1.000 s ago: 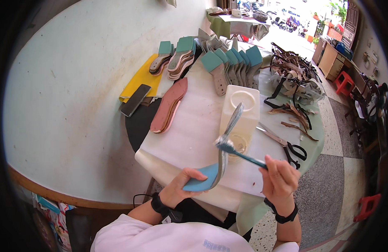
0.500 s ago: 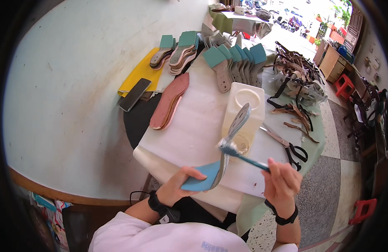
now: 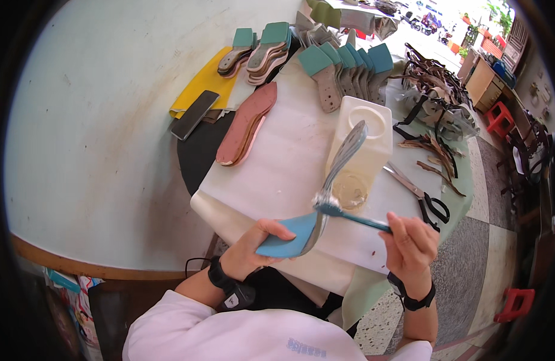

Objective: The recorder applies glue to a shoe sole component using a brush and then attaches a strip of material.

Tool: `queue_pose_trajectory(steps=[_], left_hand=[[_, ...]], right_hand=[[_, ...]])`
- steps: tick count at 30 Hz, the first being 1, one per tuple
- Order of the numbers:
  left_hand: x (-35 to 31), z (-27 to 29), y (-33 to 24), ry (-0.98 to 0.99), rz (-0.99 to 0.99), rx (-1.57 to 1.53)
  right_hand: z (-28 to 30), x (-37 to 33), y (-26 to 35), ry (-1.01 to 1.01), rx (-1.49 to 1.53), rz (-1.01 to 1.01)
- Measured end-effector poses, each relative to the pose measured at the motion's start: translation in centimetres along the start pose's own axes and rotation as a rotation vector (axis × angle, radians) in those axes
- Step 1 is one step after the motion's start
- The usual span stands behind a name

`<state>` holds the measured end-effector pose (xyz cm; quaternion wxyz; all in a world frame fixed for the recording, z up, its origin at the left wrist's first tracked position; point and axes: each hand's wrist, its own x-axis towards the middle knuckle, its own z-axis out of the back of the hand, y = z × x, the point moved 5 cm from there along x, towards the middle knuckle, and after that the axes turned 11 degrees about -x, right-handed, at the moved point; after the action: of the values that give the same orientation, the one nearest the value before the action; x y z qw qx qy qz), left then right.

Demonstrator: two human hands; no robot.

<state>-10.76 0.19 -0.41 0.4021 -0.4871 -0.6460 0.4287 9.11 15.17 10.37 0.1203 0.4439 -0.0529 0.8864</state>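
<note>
My left hand (image 3: 253,245) is closed on the blue wide end of a shoe insole (image 3: 297,233), thumb on top. From there the grey, narrower part bends upward away from me, over the near half of a cream plastic container (image 3: 380,126). Pinched in my right hand (image 3: 411,248) is the handle of a teal brush (image 3: 363,221). White, pasty matter covers its bristles, which touch the insole's edge about midway along. The near opening of the container shows a yellowish, translucent inside.
Black-handled scissors (image 3: 419,195) lie right of the container, near dark trimmed strips (image 3: 437,78). Beyond stand grey insoles with teal ends (image 3: 325,81). A reddish insole stack (image 3: 247,123), a phone (image 3: 195,114) and yellow cloth (image 3: 208,75) lie left, beside the wall.
The brush has moved down along the insole's edge, closer to my left hand. The whole view has shifted, so the table things sit higher in the picture. Both hands keep their hold.
</note>
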Motion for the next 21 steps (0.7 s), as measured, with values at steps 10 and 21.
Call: queue_pose_trajectory(steps=[10,21], left_hand=[[0.8,0.7,-0.8,-0.01,0.048,-0.122],[0.7,3.0,1.5,-0.461,0.001,-0.014]], right_hand=[[-1.0,0.0,0.4,0.052,0.129,-0.075],[1.1,-0.6,-0.4,0.304,0.007,-0.403]])
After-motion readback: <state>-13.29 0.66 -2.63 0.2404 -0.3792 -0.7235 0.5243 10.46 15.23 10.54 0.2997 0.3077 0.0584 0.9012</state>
